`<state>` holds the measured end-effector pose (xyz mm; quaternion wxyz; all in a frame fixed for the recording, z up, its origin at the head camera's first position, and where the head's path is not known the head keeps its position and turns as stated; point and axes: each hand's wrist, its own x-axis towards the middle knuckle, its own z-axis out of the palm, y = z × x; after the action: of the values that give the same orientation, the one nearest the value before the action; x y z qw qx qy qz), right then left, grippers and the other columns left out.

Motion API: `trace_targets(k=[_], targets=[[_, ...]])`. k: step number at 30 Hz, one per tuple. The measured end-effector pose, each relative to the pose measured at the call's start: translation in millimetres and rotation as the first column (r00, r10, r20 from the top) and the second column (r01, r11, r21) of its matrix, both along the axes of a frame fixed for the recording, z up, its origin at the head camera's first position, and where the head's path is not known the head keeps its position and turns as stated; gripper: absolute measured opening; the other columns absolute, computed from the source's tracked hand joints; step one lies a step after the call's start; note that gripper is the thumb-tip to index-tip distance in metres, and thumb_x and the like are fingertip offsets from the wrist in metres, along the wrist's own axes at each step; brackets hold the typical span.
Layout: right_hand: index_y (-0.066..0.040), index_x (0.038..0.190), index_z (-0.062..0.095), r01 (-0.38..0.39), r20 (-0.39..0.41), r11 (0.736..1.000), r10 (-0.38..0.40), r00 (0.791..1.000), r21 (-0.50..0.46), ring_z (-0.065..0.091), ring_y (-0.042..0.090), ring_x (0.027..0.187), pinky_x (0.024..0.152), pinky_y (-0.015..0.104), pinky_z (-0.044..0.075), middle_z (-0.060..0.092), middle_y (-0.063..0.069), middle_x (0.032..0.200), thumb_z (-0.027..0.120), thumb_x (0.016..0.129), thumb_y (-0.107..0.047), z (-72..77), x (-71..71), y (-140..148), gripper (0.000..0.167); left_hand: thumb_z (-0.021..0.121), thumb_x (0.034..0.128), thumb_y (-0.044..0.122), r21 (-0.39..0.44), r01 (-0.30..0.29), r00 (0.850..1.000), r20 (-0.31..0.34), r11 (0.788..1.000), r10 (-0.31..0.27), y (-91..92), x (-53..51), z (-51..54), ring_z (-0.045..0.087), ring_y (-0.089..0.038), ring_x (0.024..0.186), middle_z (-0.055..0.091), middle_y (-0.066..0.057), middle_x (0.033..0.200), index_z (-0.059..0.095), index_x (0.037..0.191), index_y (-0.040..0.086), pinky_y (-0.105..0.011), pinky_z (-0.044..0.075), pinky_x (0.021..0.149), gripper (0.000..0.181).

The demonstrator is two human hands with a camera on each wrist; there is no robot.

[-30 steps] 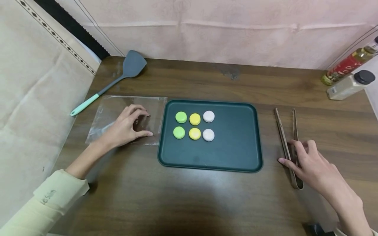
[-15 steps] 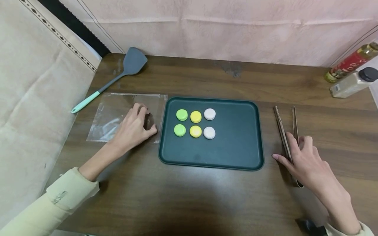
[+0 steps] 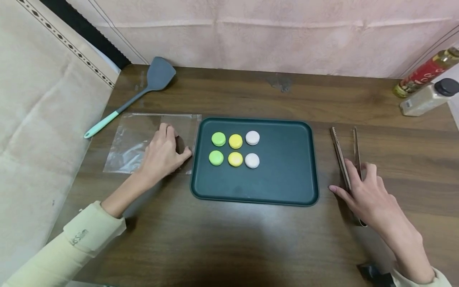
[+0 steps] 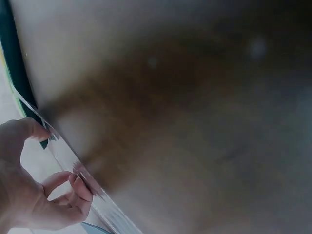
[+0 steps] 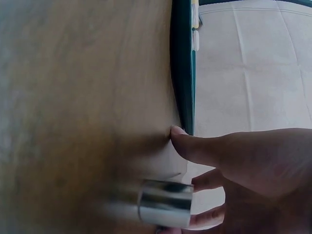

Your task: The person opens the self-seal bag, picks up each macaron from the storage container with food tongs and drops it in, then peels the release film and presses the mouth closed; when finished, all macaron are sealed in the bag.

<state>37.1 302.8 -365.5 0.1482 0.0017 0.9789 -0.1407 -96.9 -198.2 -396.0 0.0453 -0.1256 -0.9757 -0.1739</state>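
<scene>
My left hand (image 3: 161, 155) rests on a flat clear plastic bag (image 3: 123, 153), its thumb by the tray's left edge. In the left wrist view, the thumb and bent fingers touch the bag (image 4: 114, 217) but stand apart from each other. A dark green tray (image 3: 283, 167) holds two rows of macaron-like discs: green (image 3: 216, 158), yellow (image 3: 235, 159) and white (image 3: 252, 161). My right hand (image 3: 374, 203) lies over metal tongs (image 3: 339, 153), its thumb on their left and fingers reaching across. In the right wrist view, the tongs' bent end (image 5: 165, 204) sits below the thumb.
A grey spatula (image 3: 160, 73) with a mint handle lies at the back left. Two bottles, one with a red label (image 3: 424, 75) and one with a black cap (image 3: 426, 99), stand at the back right. A pale cloth wall (image 3: 251, 40) borders the table.
My left hand has shifted right along the bag towards the tray, its thumb now by the tray edge. My right hand has moved slightly left and up over the tongs, which stay put.
</scene>
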Motion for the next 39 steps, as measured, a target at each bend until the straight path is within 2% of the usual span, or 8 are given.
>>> trace_targets(k=[7, 14, 19, 23, 28, 30, 34, 39], targets=[[0.004, 0.155, 0.031, -0.004, -0.091, 1.000, 0.003, 0.996, -0.018, 0.053, 0.070, 0.100, 0.051, 0.067, 0.047, 0.031, 0.045, 0.137, 0.057, 0.108, -0.006, -3.2, 1.1, -1.7, 0.055, 0.068, 0.0888, 0.020, -0.003, 0.029, 0.997, -0.069, 1.000, -0.029, -22.0, -23.6, -42.7, 0.054, -0.032, 0.073, 0.048, -0.017, 0.105, 0.050, 0.102, 0.003, -0.050, 0.049, 0.049, 0.028], [0.005, 0.108, 0.044, -0.057, -0.171, 0.996, 0.068, 0.983, 0.071, 0.056, 0.053, 0.075, 0.046, 0.065, 0.043, 0.044, 0.033, 0.097, 0.067, 0.091, -0.007, -2.5, -5.8, 3.2, 0.031, 0.058, 0.0930, 0.004, -0.062, 0.071, 0.989, -0.125, 0.996, -0.078, -27.9, -29.0, -51.4, 0.057, -0.038, 0.068, 0.045, -0.017, 0.101, 0.045, 0.100, 0.001, -0.053, 0.050, 0.045, 0.014], [0.001, 0.098, 0.047, -0.105, -0.181, 0.994, 0.109, 0.977, 0.036, 0.054, 0.045, 0.067, 0.049, 0.065, 0.044, 0.045, 0.029, 0.094, 0.071, 0.092, -0.007, -8.8, -11.8, 17.8, 0.026, 0.058, 0.0937, 0.003, -0.059, 0.074, 0.991, -0.109, 0.996, -0.080, -32.2, -33.0, -49.5, 0.062, -0.044, 0.064, 0.051, -0.017, 0.092, 0.047, 0.096, 0.002, -0.058, 0.053, 0.050, 0.011], [-0.002, 0.102, 0.051, -0.145, -0.312, 0.988, 0.122, 0.942, -0.053, 0.052, 0.036, 0.068, 0.055, 0.061, 0.045, 0.048, 0.024, 0.099, 0.064, 0.098, -0.009, -22.5, -15.4, 30.5, 0.016, 0.057, 0.0965, 0.004, -0.088, 0.063, 0.998, -0.018, 0.994, -0.065, -33.9, -31.5, -29.2, 0.056, -0.039, 0.053, 0.053, -0.013, 0.072, 0.045, 0.105, 0.001, -0.055, 0.045, 0.044, 0.015], [-0.002, 0.100, 0.060, -0.201, -0.491, 0.975, 0.131, 0.861, -0.091, 0.051, 0.028, 0.074, 0.058, 0.050, 0.044, 0.055, 0.019, 0.100, 0.070, 0.092, -0.004, -14.1, -18.0, 20.8, 0.014, 0.054, 0.0978, -0.002, -0.233, 0.066, 0.998, 0.025, 0.970, -0.062, -13.1, -5.6, 35.5, 0.048, -0.032, 0.046, 0.045, -0.011, 0.054, 0.044, 0.114, -0.006, -0.048, 0.039, 0.039, 0.020], [-0.002, 0.099, 0.063, -0.220, -0.529, 0.970, 0.132, 0.838, -0.107, 0.051, 0.025, 0.076, 0.061, 0.039, 0.043, 0.057, 0.017, 0.100, 0.074, 0.083, 0.001, -6.4, -19.1, 11.8, 0.021, 0.053, 0.0971, -0.004, -0.279, 0.077, 0.997, 0.011, 0.957, -0.077, -7.8, 1.2, 51.4, 0.044, -0.028, 0.047, 0.043, -0.009, 0.053, 0.044, 0.115, -0.007, -0.041, 0.035, 0.039, 0.021], [-0.002, 0.116, 0.066, -0.289, -0.562, 0.948, 0.166, 0.811, -0.136, 0.051, 0.017, 0.081, 0.067, 0.028, 0.041, 0.062, 0.009, 0.102, 0.079, 0.089, -0.001, -0.3, -20.4, -1.4, 0.030, 0.058, 0.0982, -0.002, -0.334, 0.105, 0.993, -0.020, 0.937, -0.119, -7.4, 2.8, 59.3, 0.041, -0.025, 0.046, 0.043, -0.009, 0.053, 0.044, 0.124, -0.005, -0.036, 0.030, 0.040, 0.030], [-0.007, 0.160, 0.048, -0.352, -0.478, 0.918, 0.230, 0.848, -0.181, 0.058, 0.016, 0.082, 0.067, 0.037, 0.054, 0.071, 0.013, 0.111, 0.083, 0.097, -0.007, 8.3, -21.2, -14.3, 0.072, 0.061, 0.1019, 0.003, -0.349, 0.145, 0.989, 0.038, 0.926, -0.141, -9.0, 1.3, 62.8, 0.048, -0.032, 0.048, 0.050, -0.014, 0.055, 0.047, 0.147, 0.008, -0.042, 0.037, 0.040, 0.048]])
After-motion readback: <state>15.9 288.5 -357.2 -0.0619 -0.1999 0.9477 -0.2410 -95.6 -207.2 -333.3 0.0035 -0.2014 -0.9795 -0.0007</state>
